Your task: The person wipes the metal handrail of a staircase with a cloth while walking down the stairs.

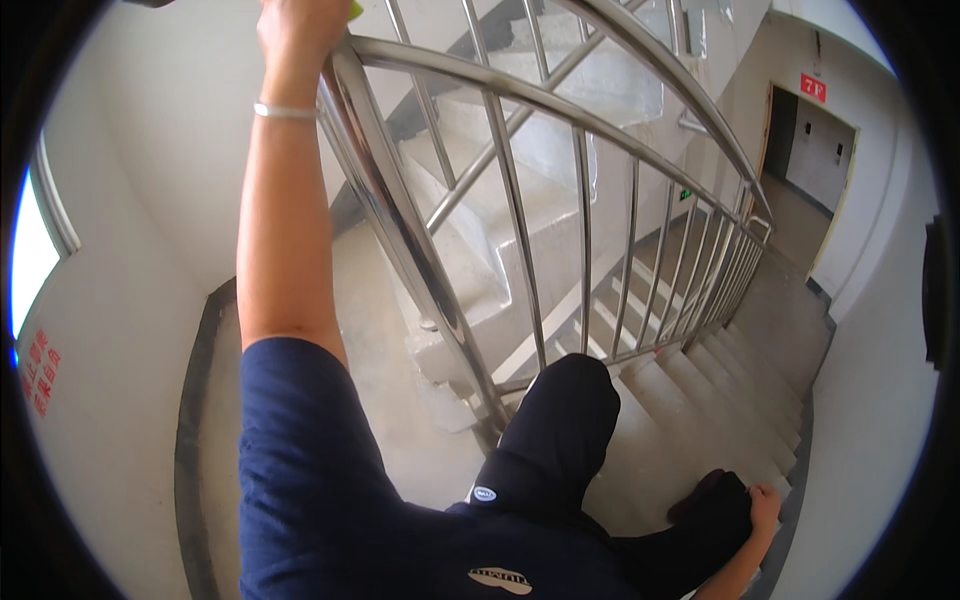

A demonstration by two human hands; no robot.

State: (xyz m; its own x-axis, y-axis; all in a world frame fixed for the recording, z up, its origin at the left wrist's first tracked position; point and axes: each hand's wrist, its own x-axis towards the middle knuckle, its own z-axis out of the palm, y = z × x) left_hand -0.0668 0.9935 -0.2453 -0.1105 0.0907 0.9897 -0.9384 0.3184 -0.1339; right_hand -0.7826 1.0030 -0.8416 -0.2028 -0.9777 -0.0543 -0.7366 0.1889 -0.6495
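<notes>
My left hand (pixel 304 34) is raised at the upper edge of the view, by the top of a thick stainless steel railing post (pixel 405 232). A bit of a bright green item (pixel 356 10) sticks out beside it, apparently gripped; the fingertips are cut off. A pale bracelet circles that wrist. Low on the right, my right hand (pixel 765 506) lies against the knee of my black trousers (pixel 720 502), its fingers looking curled, though their inner side is hidden. The steel railing (pixel 577 112), with its thin upright bars, runs down to the right from the post.
Concrete stairs (pixel 705 397) descend on the right to a landing with a doorway (pixel 810 150) under a red floor sign (pixel 813 88). Another flight (pixel 517 172) rises behind the railing. A window (pixel 34 255) and red wall writing (pixel 41 371) are at left.
</notes>
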